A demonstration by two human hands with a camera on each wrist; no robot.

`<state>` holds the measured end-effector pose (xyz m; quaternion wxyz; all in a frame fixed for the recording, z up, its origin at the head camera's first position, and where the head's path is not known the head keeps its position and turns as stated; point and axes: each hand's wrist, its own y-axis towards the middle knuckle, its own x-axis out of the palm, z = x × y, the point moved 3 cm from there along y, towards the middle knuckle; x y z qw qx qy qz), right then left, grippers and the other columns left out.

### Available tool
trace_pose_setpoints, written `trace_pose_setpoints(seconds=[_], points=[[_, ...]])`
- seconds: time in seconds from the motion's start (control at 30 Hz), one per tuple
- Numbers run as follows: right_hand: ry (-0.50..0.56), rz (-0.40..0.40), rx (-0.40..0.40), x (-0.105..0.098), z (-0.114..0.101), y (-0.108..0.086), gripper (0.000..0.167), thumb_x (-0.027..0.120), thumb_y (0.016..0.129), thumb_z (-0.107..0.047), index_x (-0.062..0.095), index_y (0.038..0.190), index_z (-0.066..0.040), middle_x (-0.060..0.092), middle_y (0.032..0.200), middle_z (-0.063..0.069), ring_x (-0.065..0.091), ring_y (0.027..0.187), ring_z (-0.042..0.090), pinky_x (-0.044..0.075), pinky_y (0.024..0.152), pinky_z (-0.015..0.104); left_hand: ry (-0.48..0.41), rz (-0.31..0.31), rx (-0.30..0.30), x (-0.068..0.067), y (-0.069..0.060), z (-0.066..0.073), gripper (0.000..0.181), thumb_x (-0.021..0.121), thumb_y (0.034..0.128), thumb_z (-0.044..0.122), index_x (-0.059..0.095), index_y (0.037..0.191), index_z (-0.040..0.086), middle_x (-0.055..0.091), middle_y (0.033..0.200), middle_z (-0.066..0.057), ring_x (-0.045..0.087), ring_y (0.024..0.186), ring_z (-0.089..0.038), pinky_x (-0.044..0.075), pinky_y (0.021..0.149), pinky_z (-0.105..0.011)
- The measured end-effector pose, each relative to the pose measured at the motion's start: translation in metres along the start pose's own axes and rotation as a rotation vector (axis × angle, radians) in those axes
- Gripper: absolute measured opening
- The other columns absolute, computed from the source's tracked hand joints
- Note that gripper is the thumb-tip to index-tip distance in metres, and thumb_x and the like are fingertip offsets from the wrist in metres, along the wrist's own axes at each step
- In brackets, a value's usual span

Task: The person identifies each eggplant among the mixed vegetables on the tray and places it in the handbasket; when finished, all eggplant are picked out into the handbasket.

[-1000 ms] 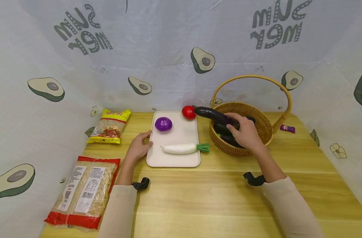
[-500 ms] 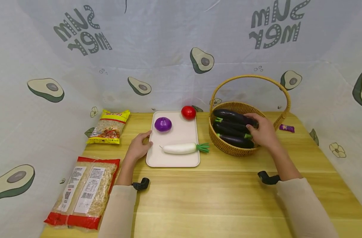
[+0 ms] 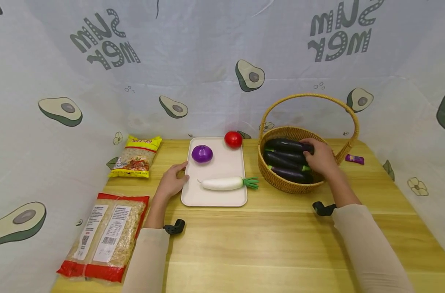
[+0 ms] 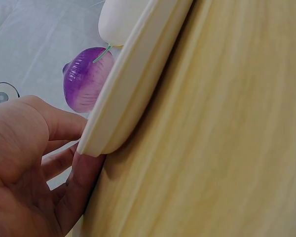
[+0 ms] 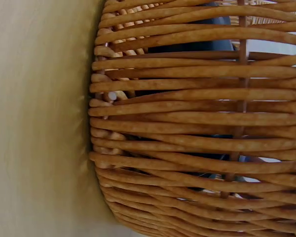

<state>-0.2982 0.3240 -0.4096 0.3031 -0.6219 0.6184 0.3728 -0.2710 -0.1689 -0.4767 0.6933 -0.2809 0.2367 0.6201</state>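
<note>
In the head view, my right hand (image 3: pixel 319 158) reaches into the wicker basket (image 3: pixel 281 184) and grips the right end of the rear eggplant (image 3: pixel 284 145). Two more eggplants lie in front of it, a middle one (image 3: pixel 284 157) and a front one (image 3: pixel 290 174). The right wrist view shows mostly the basket's woven side (image 5: pixel 187 118), with the hand hidden. On the left, my left hand (image 3: pixel 172 179) pinches the rim of the white tray (image 3: pixel 211 199); the left wrist view shows this rim (image 4: pixel 123 98) between thumb and fingers.
On the tray lie a purple onion (image 3: pixel 202 154), a red tomato (image 3: pixel 233 139) and a white radish (image 3: pixel 222 183), whose green top overhangs the edge. Two food bags, a yellow one (image 3: pixel 136 156) and a red-edged one (image 3: pixel 105 236), lie at left. A small purple packet (image 3: pixel 354 159) sits right of the basket.
My right hand has lowered an eggplant from above the basket's left side into the basket, moving right, and it now lies behind the other two. The left hand stays at the tray.
</note>
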Motion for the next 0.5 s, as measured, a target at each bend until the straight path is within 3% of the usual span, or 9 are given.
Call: trace_pose_setpoints(seconds=[0.17, 0.37, 0.5], points=[[0.006, 0.001, 0.022, 0.001, 0.001, -0.002, 0.043, 0.054, 0.104, -0.011, 0.050, 0.146, -0.003, 0.047, 0.149, 0.033, 0.037, 0.139, 0.058, 0.030, 0.112, 0.074, -0.007, 0.001, 0.010, 0.000, 0.001, 0.001, 0.060, 0.061, 0.1005, 0.023, 0.043, 0.158, 0.019, 0.047, 0.158, -0.016, 0.038, 0.150, -0.039, 0.027, 0.126, -0.056], [0.002, -0.004, 0.004, 0.000, -0.003, -0.007, 0.050, 0.056, 0.106, -0.026, 0.047, 0.149, -0.001, 0.046, 0.151, 0.031, 0.038, 0.140, 0.056, 0.032, 0.112, 0.073, 0.005, 0.009, 0.024, -0.001, 0.002, 0.001, 0.060, 0.061, 0.1002, 0.023, 0.044, 0.158, 0.018, 0.047, 0.157, -0.017, 0.039, 0.149, -0.039, 0.029, 0.125, -0.056], [-0.022, -0.021, -0.021, 0.000, -0.010, -0.009, 0.064, 0.051, 0.107, -0.039, 0.037, 0.156, 0.000, 0.039, 0.156, 0.033, 0.034, 0.142, 0.056, 0.029, 0.113, 0.073, 0.008, 0.006, 0.016, -0.003, 0.000, 0.001, 0.060, 0.061, 0.1004, 0.024, 0.045, 0.157, 0.016, 0.051, 0.154, -0.017, 0.042, 0.147, -0.039, 0.030, 0.124, -0.057]])
